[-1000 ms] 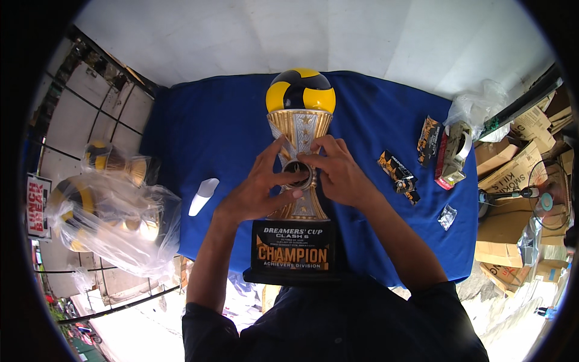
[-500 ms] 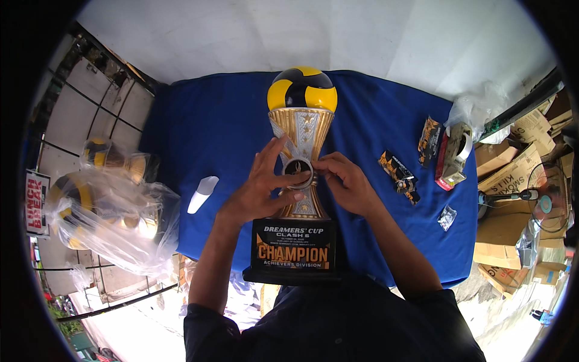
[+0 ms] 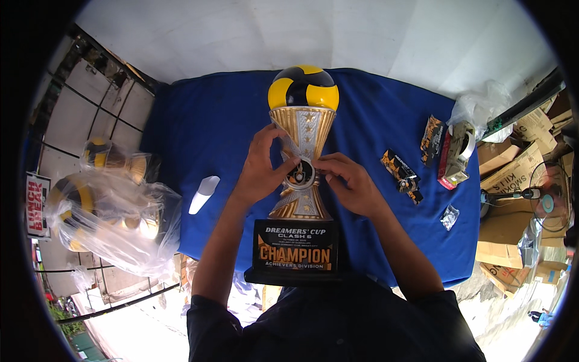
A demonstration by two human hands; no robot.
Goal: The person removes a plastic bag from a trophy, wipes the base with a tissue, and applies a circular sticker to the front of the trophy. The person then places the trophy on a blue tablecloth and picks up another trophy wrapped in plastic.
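A gold and silver trophy (image 3: 309,130) lies along the blue-covered table in front of me, topped by a yellow and black volleyball (image 3: 304,89). Its black base (image 3: 297,274), with an orange and white printed plate, is nearest my body. At the narrow waist is a round dark emblem (image 3: 298,175) in a silver ring. My left hand (image 3: 260,170) is curled on the trophy's left side, its thumb at the emblem's upper edge. Bent fingers of my right hand (image 3: 353,186) press at the emblem's right edge; whether they pinch anything small there is hidden.
Blue cloth (image 3: 211,139) covers the table. A white paper piece (image 3: 204,194) lies left. Right are black and orange printed pieces (image 3: 400,172), a tape dispenser (image 3: 457,155) and a small clear packet (image 3: 449,217). Plastic-wrapped trophies (image 3: 114,211) stand far left; cardboard boxes (image 3: 503,235) and a fan (image 3: 550,196) far right.
My left hand has drawn back from across the emblem to the trophy's left side, uncovering the emblem's face. My right hand stays at the emblem's right edge.
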